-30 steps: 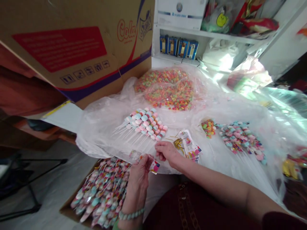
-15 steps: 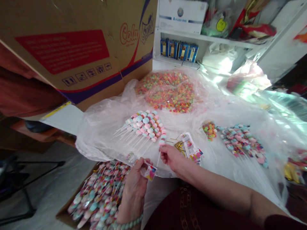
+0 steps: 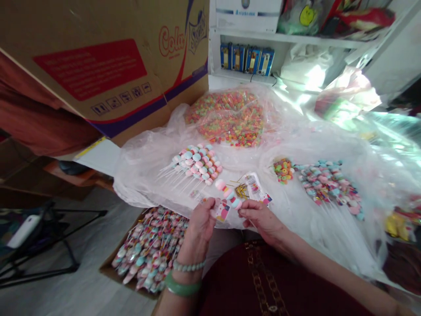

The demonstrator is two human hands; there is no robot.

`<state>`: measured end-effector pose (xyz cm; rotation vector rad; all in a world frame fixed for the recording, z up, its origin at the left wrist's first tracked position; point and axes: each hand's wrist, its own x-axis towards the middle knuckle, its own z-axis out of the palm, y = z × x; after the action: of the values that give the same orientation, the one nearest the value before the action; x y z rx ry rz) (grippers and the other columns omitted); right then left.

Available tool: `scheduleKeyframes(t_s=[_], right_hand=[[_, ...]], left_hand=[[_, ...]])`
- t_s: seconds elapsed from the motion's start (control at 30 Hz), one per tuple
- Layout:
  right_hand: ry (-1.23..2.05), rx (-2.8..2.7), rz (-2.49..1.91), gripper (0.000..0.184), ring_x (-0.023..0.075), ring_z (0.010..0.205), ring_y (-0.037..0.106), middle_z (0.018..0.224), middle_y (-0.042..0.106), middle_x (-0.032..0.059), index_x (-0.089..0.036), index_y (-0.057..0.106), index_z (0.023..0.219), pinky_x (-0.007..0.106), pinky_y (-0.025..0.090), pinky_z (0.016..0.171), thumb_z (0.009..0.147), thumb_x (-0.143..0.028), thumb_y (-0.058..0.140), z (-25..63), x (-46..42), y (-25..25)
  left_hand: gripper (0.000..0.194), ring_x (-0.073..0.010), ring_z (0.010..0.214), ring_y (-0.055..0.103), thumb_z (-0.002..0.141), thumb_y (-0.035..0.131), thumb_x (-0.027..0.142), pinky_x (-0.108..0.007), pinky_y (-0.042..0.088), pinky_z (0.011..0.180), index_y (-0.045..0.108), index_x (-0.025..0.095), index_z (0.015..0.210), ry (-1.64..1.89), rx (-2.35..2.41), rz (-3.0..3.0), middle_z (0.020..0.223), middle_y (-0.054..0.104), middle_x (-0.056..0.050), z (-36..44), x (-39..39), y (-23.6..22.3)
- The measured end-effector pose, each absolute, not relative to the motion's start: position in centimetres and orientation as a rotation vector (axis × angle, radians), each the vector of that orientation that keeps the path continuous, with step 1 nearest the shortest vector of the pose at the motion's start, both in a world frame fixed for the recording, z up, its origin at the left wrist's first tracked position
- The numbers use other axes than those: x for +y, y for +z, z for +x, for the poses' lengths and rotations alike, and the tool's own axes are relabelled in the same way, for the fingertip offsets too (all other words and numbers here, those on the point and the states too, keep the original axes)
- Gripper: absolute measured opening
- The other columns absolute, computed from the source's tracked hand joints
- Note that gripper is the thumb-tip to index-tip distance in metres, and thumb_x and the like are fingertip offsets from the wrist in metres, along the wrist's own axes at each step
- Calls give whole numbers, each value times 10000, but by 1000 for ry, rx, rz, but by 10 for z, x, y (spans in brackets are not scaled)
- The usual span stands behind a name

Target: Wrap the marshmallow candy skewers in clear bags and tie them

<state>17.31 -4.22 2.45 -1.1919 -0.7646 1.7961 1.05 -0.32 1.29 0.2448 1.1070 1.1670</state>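
Observation:
My left hand [image 3: 200, 226] pinches a small clear printed bag [image 3: 222, 211] at the near edge of the plastic-covered table. My right hand [image 3: 263, 218] is closed on the stick of a pastel candy skewer [image 3: 228, 195], whose candy end points up and left, right beside the bag's mouth. Just behind the hands lie a stack of printed bags [image 3: 256, 191] and gold twist ties [image 3: 241, 190]. A pile of bare candy skewers [image 3: 196, 163] lies farther back on the left.
A carton of wrapped skewers [image 3: 149, 250] stands on the floor at the lower left. More skewers [image 3: 325, 184] and small ring candies [image 3: 283, 170] lie on the right, a big bag of ring candies [image 3: 232, 118] behind. A large cardboard box [image 3: 108, 66] looms on the left.
My right hand picked one skewer from the pile's edge and carried it back toward my body, next to the bag in my left hand. The view shifted slightly.

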Motion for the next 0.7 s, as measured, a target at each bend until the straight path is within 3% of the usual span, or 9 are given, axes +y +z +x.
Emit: scheduleKeyframes(t_s=[0.1, 0.3, 0.47, 0.6, 0.7], right_hand=[[1817, -699, -1118, 155, 134, 742, 547, 797, 622, 5, -188, 639, 694, 247, 472, 621, 633, -297, 732, 168, -39, 29], [1654, -628, -1184, 172, 104, 570, 463, 613, 553, -16, -172, 610, 596, 202, 357, 456, 604, -306, 717, 164, -31, 15], [1650, -681, -1228, 150, 104, 581, 460, 642, 560, -19, -182, 599, 623, 191, 344, 441, 627, -303, 687, 172, -31, 17], [1687, -727, -1197, 120, 113, 610, 498, 671, 594, -15, -187, 621, 658, 199, 362, 469, 635, -293, 672, 171, -29, 20], [1622, -714, -1196, 116, 99, 545, 460, 573, 546, -31, -179, 606, 614, 210, 336, 472, 631, -278, 665, 169, -24, 15]], left_hand=[[164, -120, 582, 576, 601, 728, 184, -235, 449, 565, 665, 140, 746, 1254, 1130, 362, 665, 660, 5, 34, -8, 21], [284, -142, 653, 607, 583, 793, 295, -258, 465, 600, 696, 134, 795, 1190, 1079, 408, 733, 692, -18, 55, -13, 25], [312, -102, 511, 533, 491, 837, 291, -225, 403, 486, 677, 113, 691, 1184, 1206, 369, 591, 644, 4, 55, -11, 22], [286, -108, 534, 558, 509, 816, 267, -227, 416, 514, 679, 121, 712, 1245, 1206, 402, 618, 663, 0, 56, -5, 20], [280, -93, 511, 526, 530, 815, 315, -219, 395, 494, 643, 128, 650, 1237, 1192, 391, 576, 621, 19, 55, -2, 18]])
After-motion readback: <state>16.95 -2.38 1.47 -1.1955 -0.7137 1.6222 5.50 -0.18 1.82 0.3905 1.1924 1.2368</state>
